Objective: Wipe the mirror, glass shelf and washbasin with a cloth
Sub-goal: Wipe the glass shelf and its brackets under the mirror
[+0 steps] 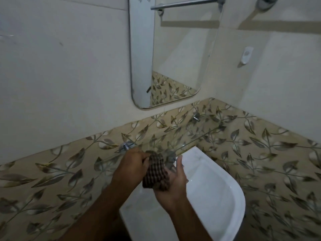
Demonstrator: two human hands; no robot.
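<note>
A dark brown checked cloth (155,172) is held between both hands above the white washbasin (217,193). My left hand (131,166) pinches the cloth's upper edge. My right hand (173,186) cups it from below, fingers partly apart. The clear glass shelf (187,136) runs along the leaf-patterned tiles just above and behind the hands, fixed by chrome brackets. The tap behind the cloth is mostly hidden. The mirror (173,54) hangs on the wall higher up, reflecting tiles and a towel rail.
A chrome shelf bracket (126,146) sits just left of my left hand; another bracket (197,117) is near the corner. A towel rail mount (265,2) and a small white holder (246,55) are on the right wall.
</note>
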